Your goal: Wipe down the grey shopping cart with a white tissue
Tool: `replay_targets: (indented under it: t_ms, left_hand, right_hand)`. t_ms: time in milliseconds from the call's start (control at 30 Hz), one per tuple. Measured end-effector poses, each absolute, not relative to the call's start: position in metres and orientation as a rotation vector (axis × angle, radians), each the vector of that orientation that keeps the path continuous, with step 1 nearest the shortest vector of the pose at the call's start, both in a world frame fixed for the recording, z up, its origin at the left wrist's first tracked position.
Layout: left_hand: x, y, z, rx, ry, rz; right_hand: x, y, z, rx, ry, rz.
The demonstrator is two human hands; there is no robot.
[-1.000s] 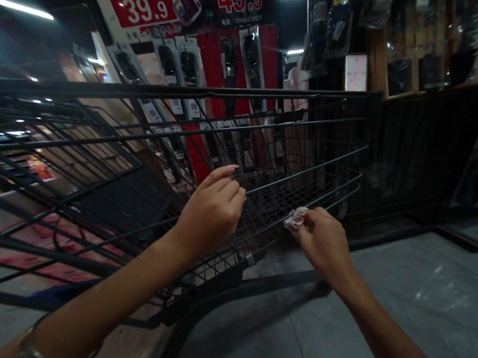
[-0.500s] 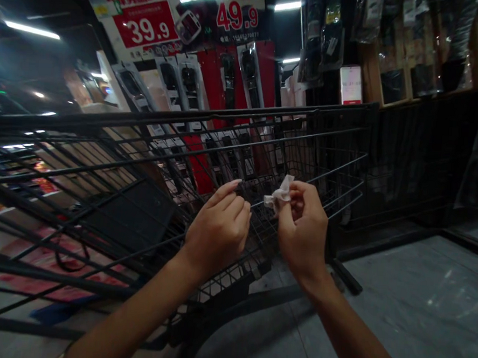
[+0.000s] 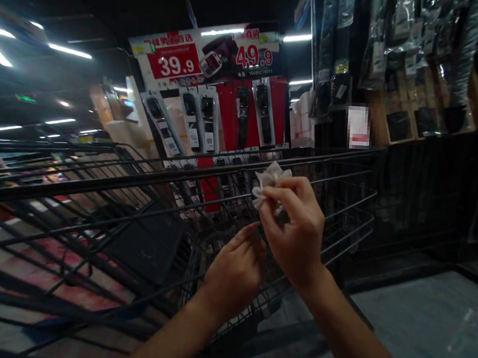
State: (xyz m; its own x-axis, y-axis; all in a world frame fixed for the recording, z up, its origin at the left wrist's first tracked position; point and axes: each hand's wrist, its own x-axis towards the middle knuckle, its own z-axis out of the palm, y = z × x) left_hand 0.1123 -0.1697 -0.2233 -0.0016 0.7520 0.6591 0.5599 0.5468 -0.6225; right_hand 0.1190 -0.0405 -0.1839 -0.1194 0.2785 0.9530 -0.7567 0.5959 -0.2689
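Note:
In my right hand [image 3: 295, 225] a crumpled white tissue [image 3: 272, 178] is pinched between thumb and fingertips, its loose folds sticking up. Just below and to the left is my left hand [image 3: 237, 268], back toward me, with fingers curled and the index finger and thumb tips pointing at the right hand. Whatever the left fingers hold, if anything, is hidden. Both hands are in front of a black wire shopping cart [image 3: 141, 181], above the near side of its mesh.
A dark flat panel [image 3: 148, 243] shows through the cart's wires. Behind stands a rack of packaged belts [image 3: 207, 120] under a price sign [image 3: 210, 55]. Bagged goods [image 3: 402, 27] hang at upper right, near a small pixelated card [image 3: 359, 127]. Grey floor tiles [image 3: 424, 320] lie at lower right.
My right hand has turned and raised the tissue a little, bunching it differently. My left hand has shifted right and down, closer beneath it. The view has tilted upward.

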Motion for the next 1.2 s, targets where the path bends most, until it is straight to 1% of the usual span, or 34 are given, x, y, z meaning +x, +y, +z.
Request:
replay_targets:
  t_ms: [200,300,500,633,733,867,933,1033,1200]
  left_hand:
    - [0.115,-0.168,-0.223,-1.061,-1.712,0.264]
    - [0.115,-0.168,-0.224,-1.053,-1.715,0.256]
    - [0.121,-0.175,-0.229,-1.062,-1.693,0.215]
    - [0.136,-0.18,-0.225,-1.064,-1.7,0.06]
    - [0.145,-0.182,-0.21,-1.042,-1.674,0.025]
    - [0.145,-0.187,-0.175,-0.871,-1.572,0.11]
    - [0.144,-0.19,-0.157,-0.772,-1.552,0.17]
    - [0.14,-0.192,-0.138,-0.689,-1.617,0.235]
    - [0.133,-0.185,-0.129,-0.614,-1.702,0.267]
  right_hand:
    - [0.122,-0.032,-0.24,0.39,-1.533,1.002]
    - [0.125,-0.027,-0.252,0.367,-1.586,1.01]
    - [0.13,-0.024,-0.234,0.373,-1.663,1.048]
    - [0.13,-0.027,-0.211,0.436,-1.588,1.037]
    - [0.13,-0.035,-0.186,0.494,-1.51,1.031]
    - [0.128,-0.045,-0.158,0.584,-1.44,0.992]
    - [0.126,-0.046,-0.156,0.598,-1.434,0.965]
    - [0.121,-0.04,-0.165,0.528,-1.489,0.941]
    - [0.109,-0.017,-0.184,0.222,-1.508,0.966]
